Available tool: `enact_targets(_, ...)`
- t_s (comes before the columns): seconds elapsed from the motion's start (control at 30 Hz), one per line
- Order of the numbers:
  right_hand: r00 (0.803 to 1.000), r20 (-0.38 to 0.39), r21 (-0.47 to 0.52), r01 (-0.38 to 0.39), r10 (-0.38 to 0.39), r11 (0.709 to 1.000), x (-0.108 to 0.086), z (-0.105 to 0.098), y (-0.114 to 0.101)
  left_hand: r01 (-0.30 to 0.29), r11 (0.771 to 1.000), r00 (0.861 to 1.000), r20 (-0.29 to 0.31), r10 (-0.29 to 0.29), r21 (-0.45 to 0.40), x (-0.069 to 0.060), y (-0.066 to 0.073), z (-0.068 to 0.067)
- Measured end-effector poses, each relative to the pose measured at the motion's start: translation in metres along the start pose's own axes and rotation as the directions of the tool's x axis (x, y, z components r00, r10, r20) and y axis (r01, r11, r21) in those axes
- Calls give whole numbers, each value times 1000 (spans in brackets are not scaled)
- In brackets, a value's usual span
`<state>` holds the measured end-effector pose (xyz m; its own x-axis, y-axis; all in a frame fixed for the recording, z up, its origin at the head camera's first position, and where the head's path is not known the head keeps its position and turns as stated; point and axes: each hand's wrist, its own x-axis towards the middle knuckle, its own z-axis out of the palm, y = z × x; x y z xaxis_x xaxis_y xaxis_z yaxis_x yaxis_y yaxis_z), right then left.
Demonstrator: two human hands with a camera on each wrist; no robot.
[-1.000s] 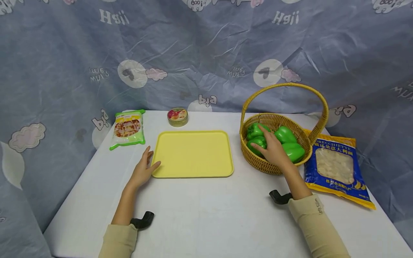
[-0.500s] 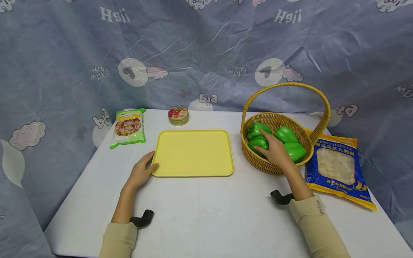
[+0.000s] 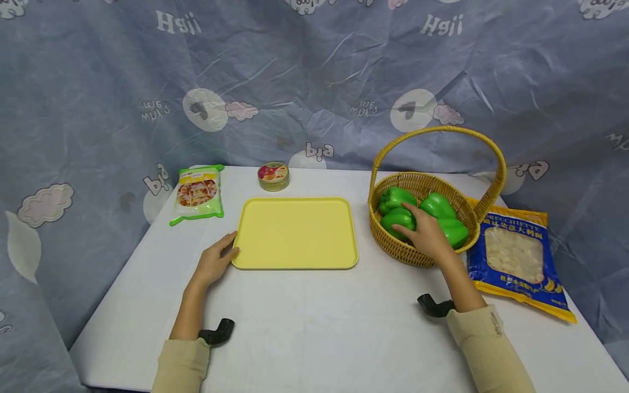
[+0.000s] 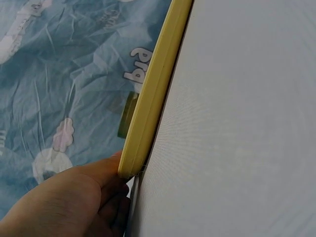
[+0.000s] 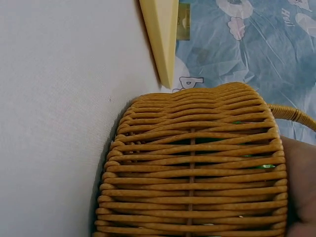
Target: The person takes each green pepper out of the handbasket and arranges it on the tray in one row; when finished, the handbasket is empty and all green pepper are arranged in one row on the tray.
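In the head view my left hand [image 3: 214, 263] is at the left edge of a yellow rectangular tray [image 3: 297, 233], thumb over its near left corner and fingers along the side. The left wrist view shows that hand pinching the tray [image 4: 155, 94] at its end, the other fingertips partly hidden. My right hand [image 3: 429, 236] reaches into a wicker basket [image 3: 400, 251] with a tall handle. Its thumb and fingers grip a green bell pepper [image 3: 397, 220] at the basket's left. Other green bell peppers [image 3: 438, 206] lie around it. In the right wrist view the basket wall [image 5: 192, 168] hides most of that hand.
A blue and yellow pasta bag [image 3: 513, 256] lies right of the basket, partly under its side. Behind the tray stand a round tin [image 3: 273, 177] and, farther left, a green-edged food packet [image 3: 197, 194]. A patterned cloth [image 3: 314, 82] hangs behind the white table [image 3: 314, 327].
My left hand has moved in from beside the tray and its fingers have closed on the edge. My right hand has closed round the front left pepper, which has shifted slightly.
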<state>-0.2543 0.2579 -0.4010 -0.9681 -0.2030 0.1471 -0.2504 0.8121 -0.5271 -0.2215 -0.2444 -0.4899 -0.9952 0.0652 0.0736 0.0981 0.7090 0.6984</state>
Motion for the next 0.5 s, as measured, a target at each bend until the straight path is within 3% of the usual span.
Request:
enact_targets(0.17, 999, -35, 40, -12, 14, 999, -13, -6, -6, 4, 1000, 1000, -1, -4, -5, 0, 0, 1)
enact_targets(0.3, 991, -135, 53, 11, -3, 999, -26, -13, -17, 10, 1000, 1000, -8, -10, -2, 1, 0, 1)
enact_targets(0.4, 968, -248, 59, 49, -33, 997, -36, -18, -28, 10, 1000, 1000, -8, -10, -3, 0, -1, 1)
enact_targets(0.5, 931, -356, 69, 111, -80, 991, -41, -21, -40, 8, 1000, 1000, -5, -8, -10, 0, -1, 0)
